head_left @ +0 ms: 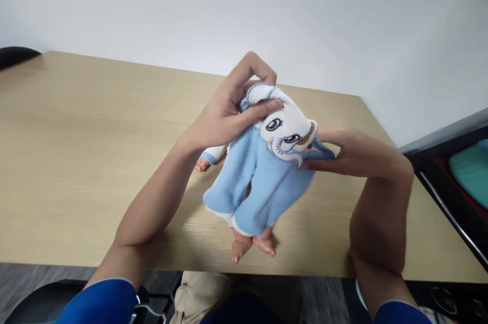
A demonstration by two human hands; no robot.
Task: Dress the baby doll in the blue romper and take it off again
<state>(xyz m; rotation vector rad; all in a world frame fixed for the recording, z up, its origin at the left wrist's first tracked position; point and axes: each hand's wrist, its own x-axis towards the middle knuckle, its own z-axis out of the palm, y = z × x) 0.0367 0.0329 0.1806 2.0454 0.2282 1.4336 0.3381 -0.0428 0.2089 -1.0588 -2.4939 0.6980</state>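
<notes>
A baby doll lies on the wooden table [84,171], dressed in light blue fleece overalls [259,181] with a white elephant patch on the bib. Its bare feet [251,247] point toward me at the table's near edge, and one small doll hand [202,165] shows at the left. My left hand [229,110] pinches the bib's white upper left edge, fingers closed on the fabric. My right hand [354,153] grips the blue strap at the bib's right side. The doll's head is hidden behind the raised bib and my hands.
A plain white wall rises behind the table. A dark chair back [15,54] shows at the far left. At the right stands a dark bin [457,197] with a teal item [470,169] in it. My lap and a chair sit below the table's front edge.
</notes>
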